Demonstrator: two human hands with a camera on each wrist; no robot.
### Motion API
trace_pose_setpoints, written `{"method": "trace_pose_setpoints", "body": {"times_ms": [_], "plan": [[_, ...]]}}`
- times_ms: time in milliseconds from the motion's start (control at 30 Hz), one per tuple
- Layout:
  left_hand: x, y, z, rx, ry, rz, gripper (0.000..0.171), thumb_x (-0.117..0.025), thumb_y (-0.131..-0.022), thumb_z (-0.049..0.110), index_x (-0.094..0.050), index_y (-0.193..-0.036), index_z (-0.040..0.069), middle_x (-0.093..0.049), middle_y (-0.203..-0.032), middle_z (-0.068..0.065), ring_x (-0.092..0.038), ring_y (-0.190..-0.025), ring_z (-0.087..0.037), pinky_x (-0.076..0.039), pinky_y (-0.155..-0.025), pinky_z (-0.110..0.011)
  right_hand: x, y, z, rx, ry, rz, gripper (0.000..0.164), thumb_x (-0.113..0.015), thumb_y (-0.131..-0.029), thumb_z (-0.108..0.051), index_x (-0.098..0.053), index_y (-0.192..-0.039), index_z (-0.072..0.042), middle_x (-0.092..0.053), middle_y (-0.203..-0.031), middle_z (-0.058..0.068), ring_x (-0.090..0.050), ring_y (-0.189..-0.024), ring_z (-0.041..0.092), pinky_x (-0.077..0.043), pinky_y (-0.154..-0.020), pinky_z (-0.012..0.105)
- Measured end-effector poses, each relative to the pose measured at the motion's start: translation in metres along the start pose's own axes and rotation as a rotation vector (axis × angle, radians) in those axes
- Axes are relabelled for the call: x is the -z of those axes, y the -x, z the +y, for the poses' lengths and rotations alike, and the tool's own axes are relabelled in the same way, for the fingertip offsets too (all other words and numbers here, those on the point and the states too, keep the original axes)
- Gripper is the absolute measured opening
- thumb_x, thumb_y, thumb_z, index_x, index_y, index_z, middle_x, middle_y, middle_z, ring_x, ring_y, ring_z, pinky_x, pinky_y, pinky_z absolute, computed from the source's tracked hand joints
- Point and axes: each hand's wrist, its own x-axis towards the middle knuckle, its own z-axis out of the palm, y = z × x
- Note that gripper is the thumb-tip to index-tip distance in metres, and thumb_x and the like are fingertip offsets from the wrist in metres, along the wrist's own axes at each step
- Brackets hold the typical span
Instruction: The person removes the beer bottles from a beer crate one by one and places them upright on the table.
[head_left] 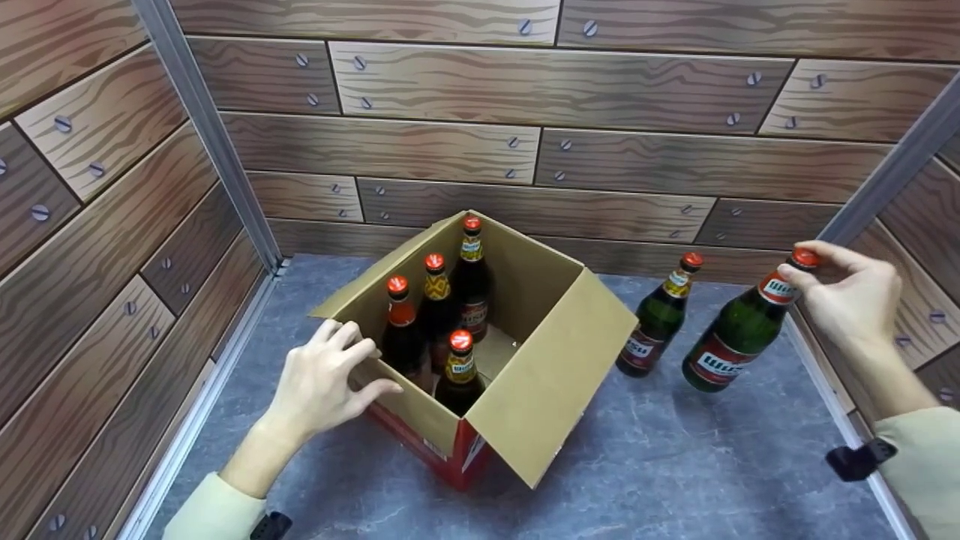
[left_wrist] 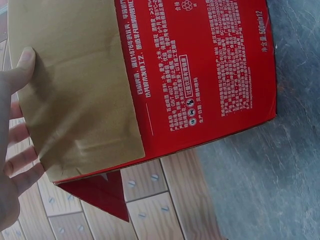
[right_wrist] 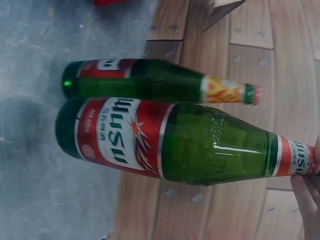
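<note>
Pale sleeves [head_left: 214, 510] lead to the left hand [head_left: 319, 375], pinching a brown flap [left_wrist: 82, 100] of the red carton [left_wrist: 200, 70] printed "500ml×12", and the right hand [head_left: 855, 300], gripping a green bottle [head_left: 746, 326] at its red-capped neck, tilted near the grey desk [head_left: 637, 469]'s right edge. Its label [head_left: 724, 365] reads "WUSU"; a second bottle [head_left: 661, 319] stands just left of it, and four more bottles [head_left: 472, 285] stand inside the carton, toward the desk's back edge.

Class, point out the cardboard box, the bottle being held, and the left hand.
Cardboard box [head_left: 555, 371]: head view, on its right-hand flap.
Held bottle [right_wrist: 205, 145]: right wrist view, green glass between its labels.
Left hand [head_left: 319, 384]: head view, back of the hand.
</note>
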Motion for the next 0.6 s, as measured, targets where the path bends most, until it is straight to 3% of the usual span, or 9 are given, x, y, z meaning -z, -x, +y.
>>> {"method": "trace_pose_setpoints", "body": {"times_ms": [400,600], "plan": [[0.000,-0.001,0.000,0.007,0.000,0.002,0.049,-0.082,-0.075,0.065,-0.068,-0.087,0.020,-0.057,-0.083,0.002,-0.059,-0.082,-0.021,-0.047,-0.042,-0.033,-0.038,-0.006,0.043,-0.069,0.010,0.003,0.039,-0.086,-0.086,-0.021,-0.078,-0.122,-0.008,-0.050,-0.072,-0.050,-0.054,-0.063,-0.023,-0.041,-0.067,0.004],[-0.001,-0.001,-0.001,0.005,-0.001,0.012,0.049,-0.080,-0.075,0.066,-0.068,-0.086,0.020,-0.057,-0.082,0.002,-0.059,-0.082,-0.021,-0.047,-0.042,-0.034,-0.051,-0.009,0.058,-0.111,0.015,-0.014,0.040,-0.085,-0.087,-0.021,-0.077,-0.124,-0.007,-0.049,-0.068,-0.050,-0.052,-0.062,-0.020,-0.040,-0.067,0.006]]}}
